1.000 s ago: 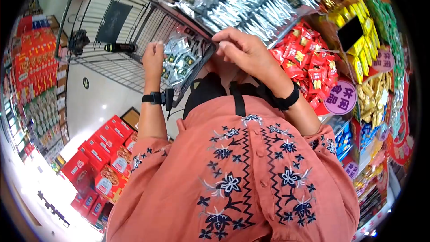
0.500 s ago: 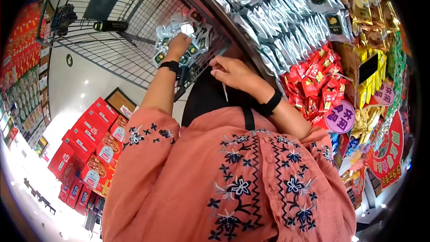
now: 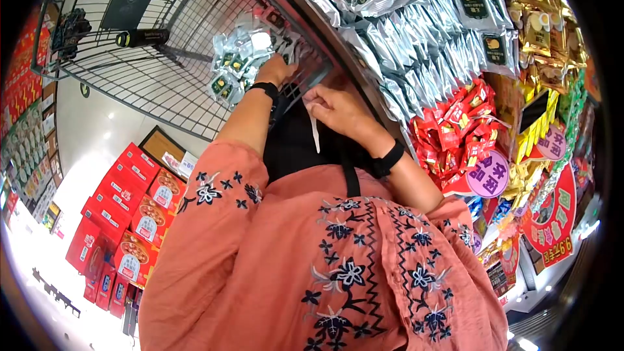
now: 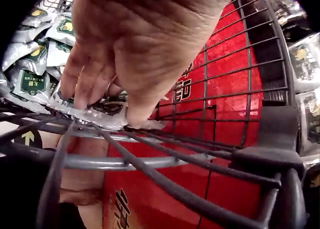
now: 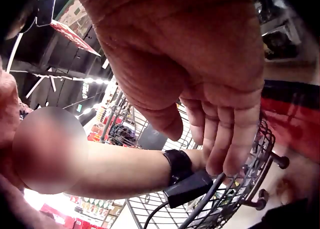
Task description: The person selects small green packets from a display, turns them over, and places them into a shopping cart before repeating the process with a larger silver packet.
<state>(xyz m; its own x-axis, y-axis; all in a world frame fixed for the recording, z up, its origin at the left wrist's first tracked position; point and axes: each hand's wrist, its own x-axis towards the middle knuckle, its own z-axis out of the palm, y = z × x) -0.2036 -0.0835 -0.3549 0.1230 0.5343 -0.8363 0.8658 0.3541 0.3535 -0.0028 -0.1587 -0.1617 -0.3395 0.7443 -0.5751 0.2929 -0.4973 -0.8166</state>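
Note:
My left hand point(image 3: 276, 73) reaches down into the near end of a wire shopping cart point(image 3: 153, 101), over a heap of silver snack packets point(image 3: 227, 65) with dark green labels. In the left wrist view its thumb and fingers pinch a silver packet point(image 4: 102, 118) close to the cart's wire wall; the palm hides part of it. My right hand point(image 3: 338, 112) is beside the cart's near corner, in front of the body. The right wrist view shows its fingers point(image 5: 225, 134) loosely bent and holding nothing, with the fingertips overlapping the cart's rim.
A shelf of silver packets point(image 3: 416, 39) borders the cart on the right, with red-wrapped snacks point(image 3: 458, 123) nearer me and gold packets point(image 3: 536, 26) farther right. A dark bottle point(image 3: 143, 38) lies in the cart. Red boxes point(image 3: 117, 198) are stacked on the left.
My left hand has gone down among the packets in the cart and shifted toward its near corner. The right hand has drawn down toward my body. The view has turned, showing more shelf.

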